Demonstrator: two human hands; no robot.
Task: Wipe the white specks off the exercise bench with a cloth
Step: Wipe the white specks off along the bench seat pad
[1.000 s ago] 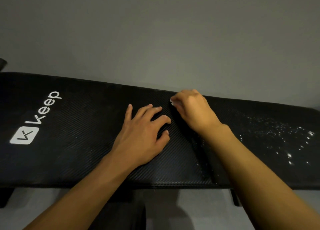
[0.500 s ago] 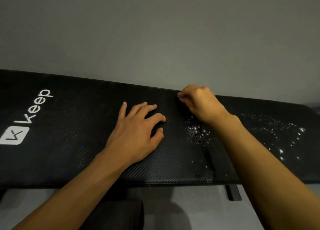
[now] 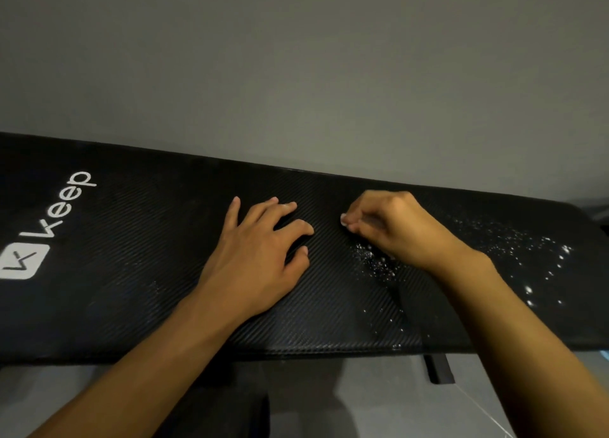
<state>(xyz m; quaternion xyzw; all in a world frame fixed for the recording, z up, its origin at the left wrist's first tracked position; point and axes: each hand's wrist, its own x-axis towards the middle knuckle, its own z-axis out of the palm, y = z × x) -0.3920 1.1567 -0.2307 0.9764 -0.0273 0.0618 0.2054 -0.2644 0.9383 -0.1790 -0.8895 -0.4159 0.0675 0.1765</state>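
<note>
Now | left hand (image 3: 260, 256) flat on bench (image 3: 131, 273) | right hand (image 3: 395, 230) curled, pinching white cloth (image 3: 344, 221)

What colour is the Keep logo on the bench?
The logo is white on the black bench, head view.

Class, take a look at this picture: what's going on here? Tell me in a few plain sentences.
A person works at a black exercise bench. The left hand rests flat on the pad, fingers spread. The right hand, fingers curled, pinches what looks like a small white cloth, mostly hidden, against the pad. White specks lie just beside that hand, and more are scattered toward the bench's right end, so the wiping is not finished.
</note>
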